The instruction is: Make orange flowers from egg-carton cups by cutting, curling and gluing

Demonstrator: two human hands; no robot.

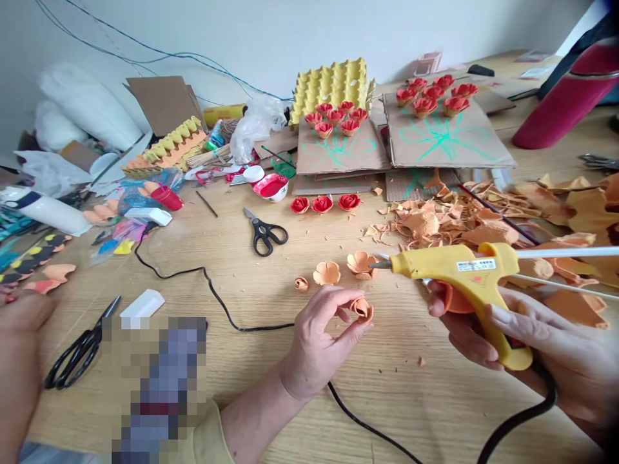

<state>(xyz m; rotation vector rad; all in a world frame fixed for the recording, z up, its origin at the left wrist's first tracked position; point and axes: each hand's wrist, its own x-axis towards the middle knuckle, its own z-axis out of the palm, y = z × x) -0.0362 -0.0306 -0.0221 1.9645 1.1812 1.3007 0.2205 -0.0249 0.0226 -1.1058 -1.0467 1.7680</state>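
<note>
My left hand (pixel 322 332) pinches a small orange egg-carton rosebud (pixel 362 310) between thumb and fingers. A yellow hot glue gun (pixel 457 267) is gripped in my right hand (pixel 536 348), its nozzle pointing left above the table. A white glue stick (pixel 565 252) sticks out of its back end. Just beyond my left hand lie a tiny orange bud (pixel 301 283), an open petal cup (pixel 327 273) and another petal cup (pixel 360 264), which sits close behind the nozzle tip.
Orange carton scraps (pixel 464 219) are heaped at the right. Three red paper roses (pixel 322 204) stand near black-handled scissors (pixel 265 233). Cardboard sheets (pixel 449 138) behind carry more red roses. A black cord (pixel 217 299) crosses the table. Another person's arm (pixel 19 361) reaches in at far left.
</note>
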